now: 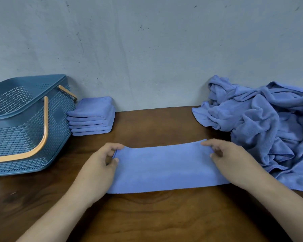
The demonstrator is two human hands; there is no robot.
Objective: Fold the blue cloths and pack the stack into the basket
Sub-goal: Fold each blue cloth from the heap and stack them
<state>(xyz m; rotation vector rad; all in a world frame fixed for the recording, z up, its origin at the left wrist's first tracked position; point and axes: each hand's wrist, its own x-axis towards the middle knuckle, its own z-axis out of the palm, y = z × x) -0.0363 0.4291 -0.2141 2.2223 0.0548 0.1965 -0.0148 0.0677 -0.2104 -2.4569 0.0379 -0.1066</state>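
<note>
Head view: taking in a scuffed grey wall (147, 49) at the back and a dark wooden table (156, 215) butting against it. Showing, at far right, a rumpled pile of unfolded blue cloths (262, 123) leaning on the wall and spilling toward the near edge. Showing, at far left, a blue perforated plastic basket (24, 130) standing open-topped on the table, tan handles (45, 130) folded down over its sides. Holding a blue cloth folded into a long strip (164, 166) flat on the table at centre, between basket and pile, its right end lying just beside the pile's edge. Catching a neat stack of folded blue cloths (93, 117) at the back, sitting just beside the basket's right wall and close against the grey wall, well apart from the strip. Pinching the strip's left end with the left hand (98, 168), thumb (116, 160) and curled fingers clamping the far corner. Pinching the right end with the right hand (234, 159), fingertips (208, 143) curling over the far corner, wrist crossing the near one. Reaching in from the bottom edge with both bare forearms, hands well apart at opposite ends.
</note>
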